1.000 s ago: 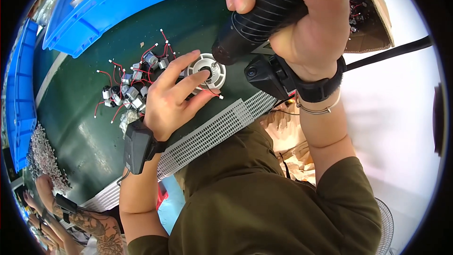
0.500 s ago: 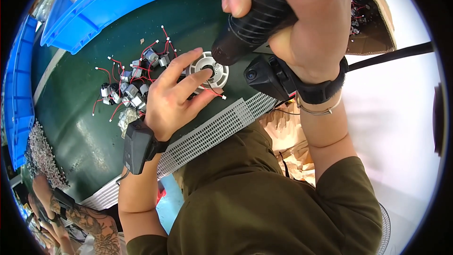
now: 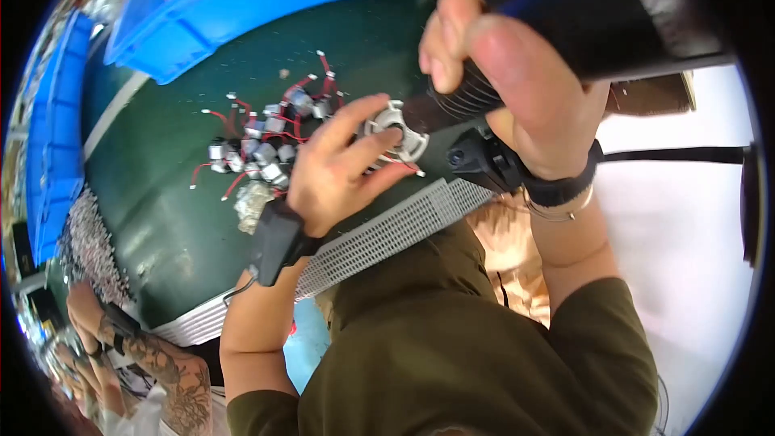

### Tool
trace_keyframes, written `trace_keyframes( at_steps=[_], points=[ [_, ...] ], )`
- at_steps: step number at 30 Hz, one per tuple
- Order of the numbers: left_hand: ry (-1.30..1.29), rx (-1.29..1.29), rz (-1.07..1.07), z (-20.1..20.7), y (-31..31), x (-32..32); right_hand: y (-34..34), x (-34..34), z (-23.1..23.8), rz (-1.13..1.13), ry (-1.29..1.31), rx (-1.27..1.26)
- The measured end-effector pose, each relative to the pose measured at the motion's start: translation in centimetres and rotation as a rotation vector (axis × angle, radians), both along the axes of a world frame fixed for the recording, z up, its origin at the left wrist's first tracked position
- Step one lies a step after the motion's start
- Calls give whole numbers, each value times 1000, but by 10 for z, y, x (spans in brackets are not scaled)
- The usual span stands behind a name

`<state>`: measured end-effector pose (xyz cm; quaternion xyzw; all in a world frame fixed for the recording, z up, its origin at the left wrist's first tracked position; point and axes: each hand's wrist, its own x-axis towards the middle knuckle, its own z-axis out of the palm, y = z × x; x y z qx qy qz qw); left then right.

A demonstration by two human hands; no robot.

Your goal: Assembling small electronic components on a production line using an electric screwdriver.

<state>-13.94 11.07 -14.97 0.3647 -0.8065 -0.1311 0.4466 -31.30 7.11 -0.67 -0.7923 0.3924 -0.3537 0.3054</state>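
My left hand (image 3: 335, 168) holds a round white plastic housing (image 3: 416, 145) against the green work surface, fingers spread over its rim and centre. A thin wire with a small white plug shows below the fingers. My right hand (image 3: 529, 85) is wrapped round a thick black power tool, which looks like an electric screwdriver (image 3: 589, 12). Its blurred front end points down at the right side of the housing; whether it touches cannot be told, and the tip is not clear. Left of my left hand lies a pile of small motors (image 3: 266, 148) with red and black wires.
Blue bins (image 3: 266, 4) line the far side, another blue bin (image 3: 52, 145) the left. A heap of small pale parts (image 3: 93, 246) lies near it. A perforated white strip (image 3: 387, 222) edges the table before me. Another person's tattooed arm (image 3: 165, 367) is at lower left.
The whole view has shifted, so the table things sit further right. The screwdriver has tilted, its rear end swinging right and closer to the camera. My left hand keeps its hold on the housing.
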Motion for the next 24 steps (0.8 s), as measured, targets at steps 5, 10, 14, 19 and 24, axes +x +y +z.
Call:
trace_keyframes(
  at_steps=[5,10,14,19,24],
  points=[
    [121,122,44,1,10,-7,2,18,-3,6,-937,86],
    [67,-48,633,56,6,86,-29,6,11,-65,-777,-43],
    [-458,80,1006,10,-9,246,-56,19,-8,-211,-769,-226],
    [-405,-47,1140,1,-13,289,-33,33,-50,29,-204,-781],
    [-118,-200,805,85,-53,181,-50,64,-94,381,609,-222]
  ],
)
